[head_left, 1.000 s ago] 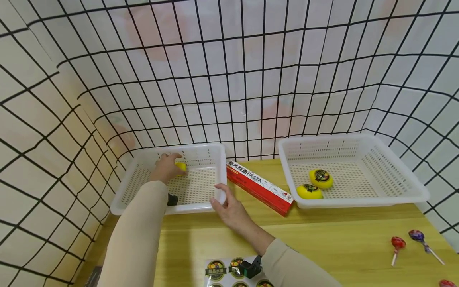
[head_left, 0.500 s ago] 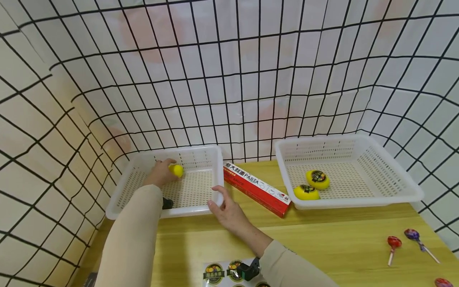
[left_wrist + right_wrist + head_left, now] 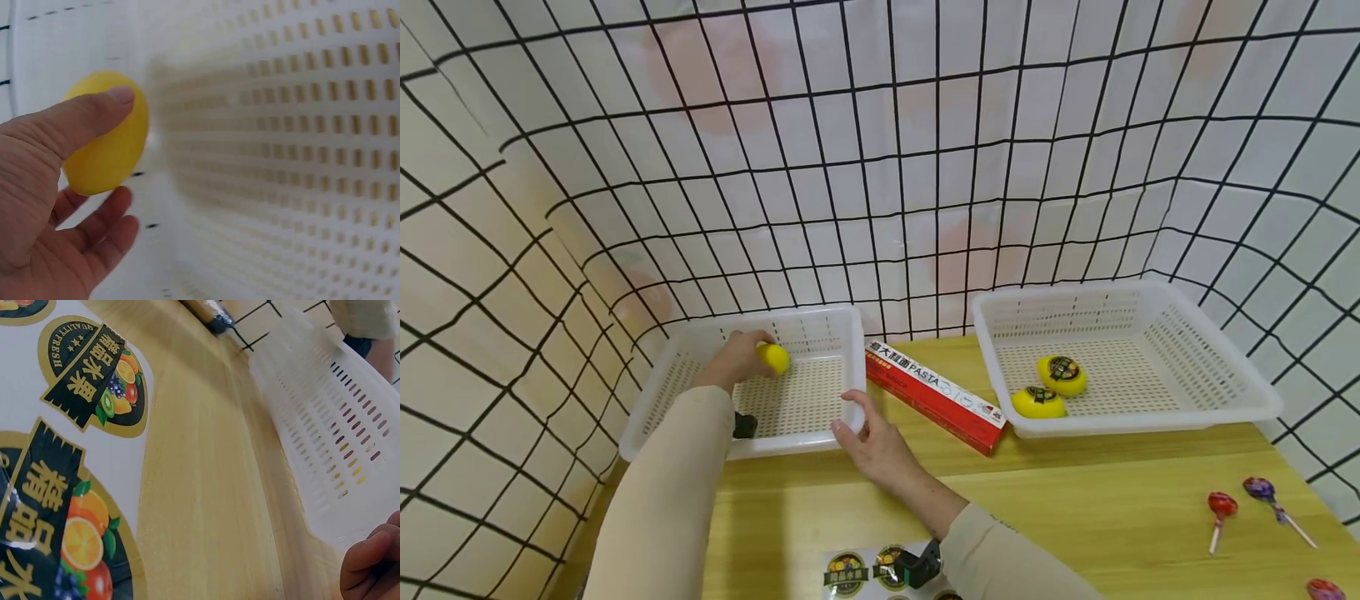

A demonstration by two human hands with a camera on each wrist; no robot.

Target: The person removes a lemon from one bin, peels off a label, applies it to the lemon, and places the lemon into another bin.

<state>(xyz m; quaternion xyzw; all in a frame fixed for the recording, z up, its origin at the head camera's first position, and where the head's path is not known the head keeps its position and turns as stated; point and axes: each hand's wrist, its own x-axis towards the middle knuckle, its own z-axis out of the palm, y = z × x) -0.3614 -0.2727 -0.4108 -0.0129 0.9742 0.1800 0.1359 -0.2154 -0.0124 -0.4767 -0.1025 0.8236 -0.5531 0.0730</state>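
My left hand (image 3: pixel 737 360) holds a smooth yellow lemon (image 3: pixel 775 358) inside the left white plastic basket (image 3: pixel 790 444), near its back wall. In the left wrist view the thumb lies across the lemon (image 3: pixel 119 147), with other fingers behind and below it; no sticker shows on the visible side. My right hand (image 3: pixel 883 454) grips the same basket's front right corner between thumb and fingers. Two more yellow lemons (image 3: pixel 1062 375), each with a dark label sticker, sit in the right white basket (image 3: pixel 1150 423), at its near left corner.
A red and white pasta box (image 3: pixel 940 396) lies slanted between the baskets. Below my right forearm is a sheet of round fruit stickers (image 3: pixel 847 573). Several lollipops (image 3: pixel 1222 504) lie at the right. Black wire mesh (image 3: pixel 910 175) encloses the back and sides.
My left hand has turned and shifted slightly, so more of the lemon shows beside the fingers. The view has shifted a little. My right hand stays on the basket corner.
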